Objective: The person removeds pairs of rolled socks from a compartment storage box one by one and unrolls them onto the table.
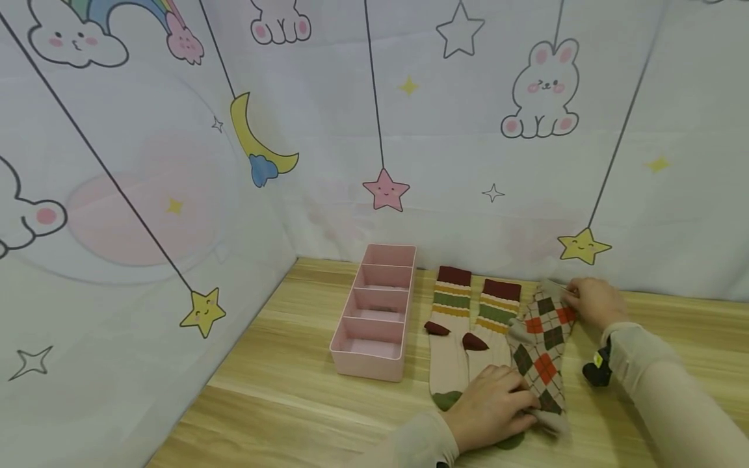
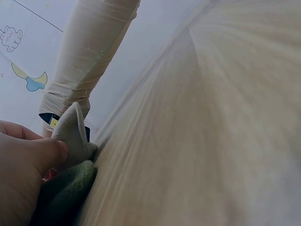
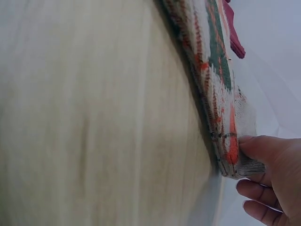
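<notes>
An argyle sock in beige, red and dark green lies stretched lengthwise at the right of the row. My right hand pinches its cuff at the far end; the right wrist view shows the thumb on the grey-beige edge. At the near end my left hand pinches the sock's grey toe between thumb and fingers. Beside it are two striped socks, the left one and the middle one, both cream with maroon cuffs. My left hand covers part of the middle sock's foot.
A pink box with several compartments in a row stands left of the socks. The wooden tabletop meets a white cloth wall with printed stars and rabbits at the back and left.
</notes>
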### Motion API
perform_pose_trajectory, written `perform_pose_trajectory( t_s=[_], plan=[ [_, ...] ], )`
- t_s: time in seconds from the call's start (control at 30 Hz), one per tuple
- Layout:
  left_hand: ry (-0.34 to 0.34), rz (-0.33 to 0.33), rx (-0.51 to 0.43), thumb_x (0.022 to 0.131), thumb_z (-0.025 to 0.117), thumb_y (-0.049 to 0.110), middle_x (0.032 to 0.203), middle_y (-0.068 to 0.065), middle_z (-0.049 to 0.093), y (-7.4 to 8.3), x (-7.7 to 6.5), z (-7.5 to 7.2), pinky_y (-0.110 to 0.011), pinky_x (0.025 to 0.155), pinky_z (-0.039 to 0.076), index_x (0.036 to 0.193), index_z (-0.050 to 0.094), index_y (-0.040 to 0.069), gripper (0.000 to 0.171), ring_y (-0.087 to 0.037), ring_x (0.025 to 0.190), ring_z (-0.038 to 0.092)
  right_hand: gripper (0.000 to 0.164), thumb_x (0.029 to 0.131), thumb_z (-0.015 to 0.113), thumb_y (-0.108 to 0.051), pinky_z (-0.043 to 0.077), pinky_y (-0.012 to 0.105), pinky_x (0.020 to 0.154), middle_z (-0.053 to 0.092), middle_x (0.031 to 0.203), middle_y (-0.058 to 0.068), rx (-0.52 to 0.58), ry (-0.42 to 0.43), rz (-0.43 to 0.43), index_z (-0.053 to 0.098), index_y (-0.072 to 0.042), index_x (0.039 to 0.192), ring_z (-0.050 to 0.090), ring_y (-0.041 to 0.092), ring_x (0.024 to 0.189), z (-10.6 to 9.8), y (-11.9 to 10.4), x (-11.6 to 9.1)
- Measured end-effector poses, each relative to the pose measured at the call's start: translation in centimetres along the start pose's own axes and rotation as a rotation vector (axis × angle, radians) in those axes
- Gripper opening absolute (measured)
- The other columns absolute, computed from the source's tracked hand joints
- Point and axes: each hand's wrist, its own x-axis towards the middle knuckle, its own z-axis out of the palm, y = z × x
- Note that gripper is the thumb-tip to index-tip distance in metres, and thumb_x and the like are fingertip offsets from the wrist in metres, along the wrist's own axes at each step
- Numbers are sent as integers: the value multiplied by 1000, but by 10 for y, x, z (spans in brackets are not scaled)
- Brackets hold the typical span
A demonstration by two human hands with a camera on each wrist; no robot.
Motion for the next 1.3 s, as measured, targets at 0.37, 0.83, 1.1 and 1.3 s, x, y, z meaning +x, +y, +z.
perform_pose_trajectory(
  t_s=[0.37, 0.83, 1.1, 1.3],
  plan=[
    [92, -25, -27, 90, 66, 35, 98, 14, 64, 0, 1, -1, -12, 87, 41, 99, 71, 27, 13, 0, 93, 57, 18, 91, 61, -15, 48, 47, 65, 68, 84, 18, 46, 87, -16, 67, 1, 94, 61, 30, 73, -5, -3, 0],
    [248, -39, -106, 84, 74, 30, 95, 10, 65, 4, 9, -4, -14, 84, 44, 94, 72, 23, 12, -3, 92, 58, 20, 91, 62, -14, 49, 51, 71, 66, 90, 23, 45, 140, 0, 67, 5, 97, 62, 34, 77, -31, 0, -11],
    [282, -2, -50, 83, 74, 33, 93, 13, 66, 13, 19, -6, -15, 85, 44, 94, 72, 27, 13, -2, 90, 58, 19, 91, 62, -14, 49, 50, 69, 66, 85, 22, 13, 141, 2, 67, 4, 95, 62, 33, 74, -38, 10, -19],
    [259, 24, -46, 84, 73, 34, 93, 14, 68, 24, 26, -5, -14, 85, 44, 94, 73, 27, 12, -1, 91, 59, 19, 91, 62, -14, 50, 48, 65, 67, 83, 21, 8, 145, 27, 67, 4, 95, 62, 31, 70, -38, 17, -28]
  ],
)
